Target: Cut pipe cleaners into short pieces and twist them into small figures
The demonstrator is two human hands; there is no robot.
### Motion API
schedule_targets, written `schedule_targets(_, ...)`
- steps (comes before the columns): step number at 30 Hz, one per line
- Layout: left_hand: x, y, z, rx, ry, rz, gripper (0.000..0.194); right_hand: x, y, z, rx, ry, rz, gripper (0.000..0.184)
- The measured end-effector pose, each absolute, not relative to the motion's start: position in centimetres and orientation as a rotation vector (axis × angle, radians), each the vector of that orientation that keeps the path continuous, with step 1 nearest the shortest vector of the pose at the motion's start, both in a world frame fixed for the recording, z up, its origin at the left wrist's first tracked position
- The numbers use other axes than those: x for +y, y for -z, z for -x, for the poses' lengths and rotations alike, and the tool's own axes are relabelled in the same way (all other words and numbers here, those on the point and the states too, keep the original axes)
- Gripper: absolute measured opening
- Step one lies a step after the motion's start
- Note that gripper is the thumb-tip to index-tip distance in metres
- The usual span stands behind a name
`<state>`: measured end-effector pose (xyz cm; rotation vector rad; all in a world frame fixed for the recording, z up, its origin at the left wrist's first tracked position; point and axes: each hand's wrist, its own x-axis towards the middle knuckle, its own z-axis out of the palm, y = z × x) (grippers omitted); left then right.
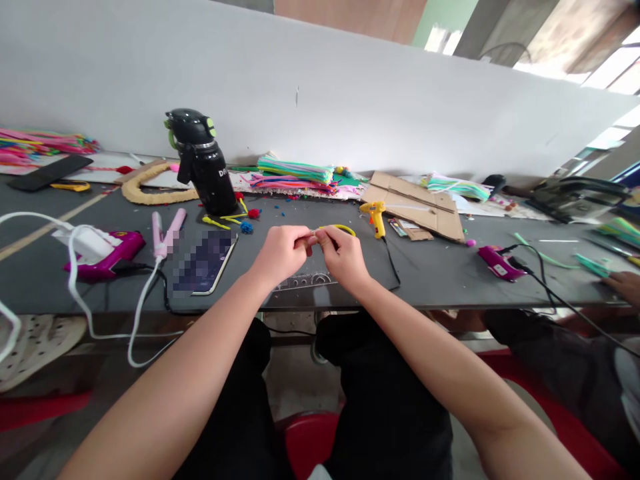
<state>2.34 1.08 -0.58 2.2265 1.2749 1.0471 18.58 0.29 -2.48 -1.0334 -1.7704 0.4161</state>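
Note:
My left hand (287, 252) and my right hand (345, 257) meet above the front part of the grey table, both closed in a pinch with fingertips together. Something tiny sits between the fingertips, too small to name. From behind my right fingers curves a yellow pipe cleaner (346, 229), which that hand appears to grip; its other end is hidden. Left of my left hand lies a phone (205, 262) with a blurred screen. A yellow glue gun (375, 217) stands just beyond my right hand, its black cord running to the table edge.
A black bottle (207, 167) stands at back left, near yellow stems with red and blue pompoms (246, 227). Pipe cleaner bundles (295, 170) and cardboard (420, 203) line the back. Left are a pink hair iron (167, 233) and purple power strip (113, 257). A co-worker's hand (624, 288) rests right.

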Motion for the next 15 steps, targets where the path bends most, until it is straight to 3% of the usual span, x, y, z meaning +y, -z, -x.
schedule_targets(15, 1.04, 0.28, -2.33, 1.234, -0.984, -2.19, 0.032, 0.18, 2.25, -18.86, -1.768, -0.436, 1.082, 0.037)
